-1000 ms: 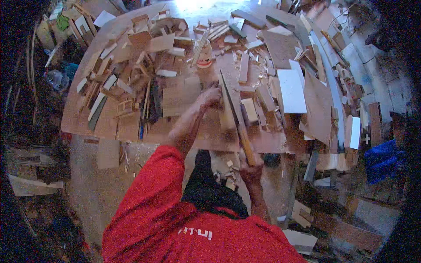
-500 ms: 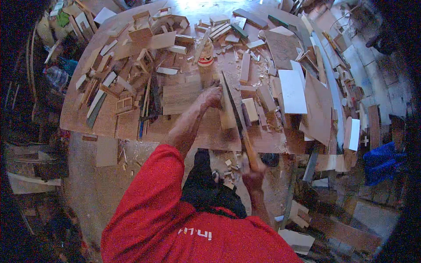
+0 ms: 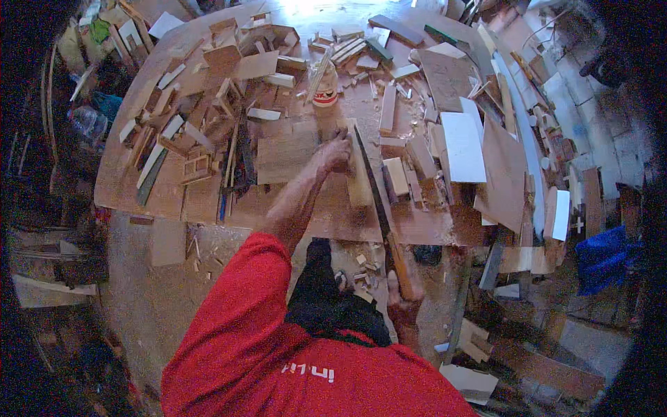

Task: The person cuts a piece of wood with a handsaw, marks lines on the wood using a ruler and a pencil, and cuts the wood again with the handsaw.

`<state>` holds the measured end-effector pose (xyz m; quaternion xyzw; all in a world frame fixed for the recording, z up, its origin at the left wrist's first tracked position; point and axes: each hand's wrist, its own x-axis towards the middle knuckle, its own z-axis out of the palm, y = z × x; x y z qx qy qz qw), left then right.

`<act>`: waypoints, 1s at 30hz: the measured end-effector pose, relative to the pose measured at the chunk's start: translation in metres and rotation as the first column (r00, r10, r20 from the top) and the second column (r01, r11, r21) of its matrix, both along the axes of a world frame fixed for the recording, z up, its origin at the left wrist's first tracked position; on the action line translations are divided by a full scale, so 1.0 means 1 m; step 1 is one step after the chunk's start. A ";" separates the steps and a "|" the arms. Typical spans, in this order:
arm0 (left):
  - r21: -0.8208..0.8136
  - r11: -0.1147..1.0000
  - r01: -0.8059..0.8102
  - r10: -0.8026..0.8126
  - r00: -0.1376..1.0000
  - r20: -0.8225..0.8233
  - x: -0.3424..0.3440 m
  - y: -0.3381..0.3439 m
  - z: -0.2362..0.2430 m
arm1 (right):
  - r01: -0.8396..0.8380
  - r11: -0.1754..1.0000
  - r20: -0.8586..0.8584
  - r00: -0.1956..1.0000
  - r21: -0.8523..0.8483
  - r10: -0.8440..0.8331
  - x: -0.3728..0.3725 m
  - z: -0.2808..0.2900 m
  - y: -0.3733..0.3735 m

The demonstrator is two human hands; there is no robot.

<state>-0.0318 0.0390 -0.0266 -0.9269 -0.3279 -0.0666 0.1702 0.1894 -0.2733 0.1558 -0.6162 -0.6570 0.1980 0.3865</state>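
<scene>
My right hand is wrapped round the wooden handle of a handsaw below the front edge of the workbench. Its long dark blade points away from me, along the right side of a pale wooden block. My left hand grips that block near its far end and holds it down on the bench. The fingertips are partly hidden. Left of this hand lies a flat wooden board. Whether the blade's teeth are in the block, I cannot tell.
A white glue bottle stands beyond my left hand. Small wooden frames and offcuts cover the bench's left side. On the right lie a white panel, a cream block and shavings. Wood scraps litter the floor.
My right hand has drawn the saw back toward me and slightly down, so the handle sits lower. The left hand and the block have hardly moved.
</scene>
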 end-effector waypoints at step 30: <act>-0.634 0.708 -0.310 0.280 0.948 -0.151 0.010 0.002 0.051 | 0.010 0.987 0.066 0.998 -0.159 0.000 0.007 -0.017 -0.012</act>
